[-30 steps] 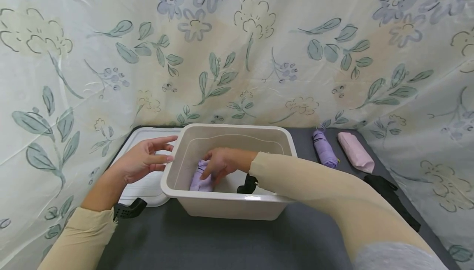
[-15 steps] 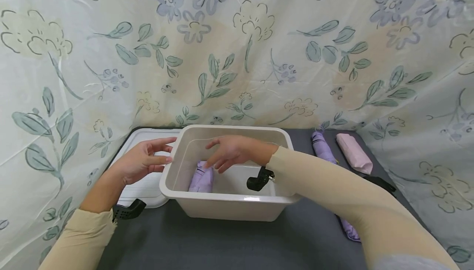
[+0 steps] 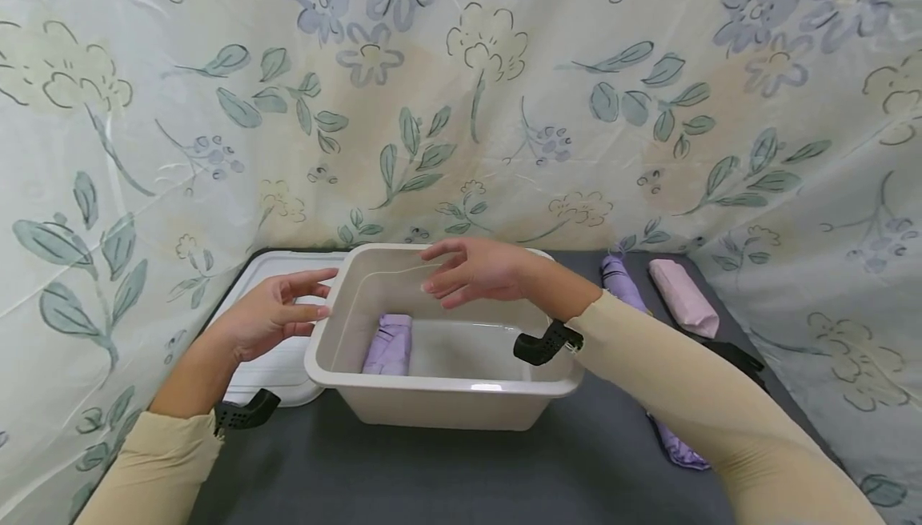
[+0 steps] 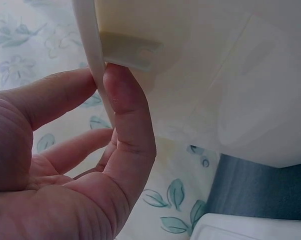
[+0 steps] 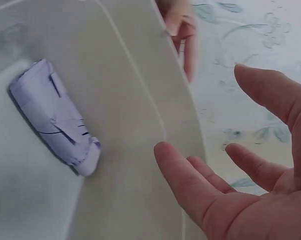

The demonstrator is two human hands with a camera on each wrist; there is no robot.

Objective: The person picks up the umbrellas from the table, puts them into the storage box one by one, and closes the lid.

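On the left, the left hand [image 3: 270,318] rests relaxed against the outer rim of the tub [image 3: 338,373], thumb and fingers straddling the rim without clamping it. One folded purple umbrella [image 3: 387,344] already lies inside at the tub's left end, so one piece looks packed. The right hand [image 3: 475,271] hovers empty above the tub, fingers loose, well above that umbrella. Farther right on the table [image 3: 446,469], another purple umbrella [image 3: 625,286] and a pink one [image 3: 683,297] remain outside, seemingly left to pack.
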